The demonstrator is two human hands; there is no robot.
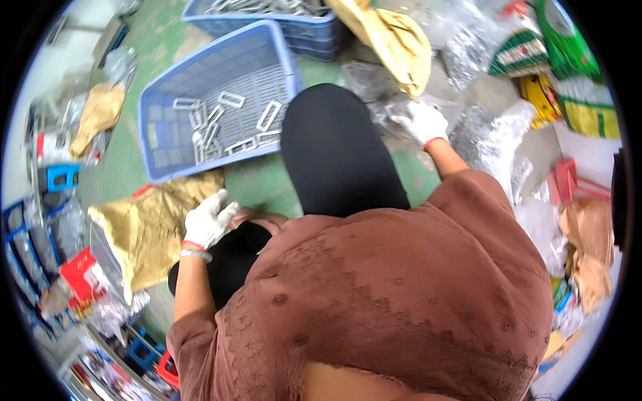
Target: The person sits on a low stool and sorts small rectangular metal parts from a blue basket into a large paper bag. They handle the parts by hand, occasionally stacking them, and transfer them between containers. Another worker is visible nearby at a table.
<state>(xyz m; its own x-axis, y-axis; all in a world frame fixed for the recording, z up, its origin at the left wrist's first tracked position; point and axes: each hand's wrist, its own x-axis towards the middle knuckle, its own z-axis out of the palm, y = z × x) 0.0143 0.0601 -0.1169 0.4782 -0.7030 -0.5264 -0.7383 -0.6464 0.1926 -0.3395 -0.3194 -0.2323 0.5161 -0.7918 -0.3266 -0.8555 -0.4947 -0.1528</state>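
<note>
My left hand (pixel 208 219), in a white glove, is beside a yellow woven sack (pixel 157 224), its fingers loosely bent and apart with nothing visible in them. To the right of my black-covered knee (pixel 341 147), my right hand (pixel 426 123), also gloved in white, has its fingers closed on the crumpled film of a clear plastic bag (pixel 382 110); its fingertips are partly lost in the film. A blue plastic basket (pixel 157 113) stands beyond my knees. Inside it lie several rectangular metal frames (pixel 269 116), mostly along the near side.
Behind the basket, a second blue basket (pixel 311 30) holds many metal pieces. Another yellow sack (pixel 394 47) hangs near my right hand. Clear plastic bags (pixel 491 140) and colourful sacks (pixel 588 113) crowd the right side. Blue stools (pixel 63 178) and bags line the left.
</note>
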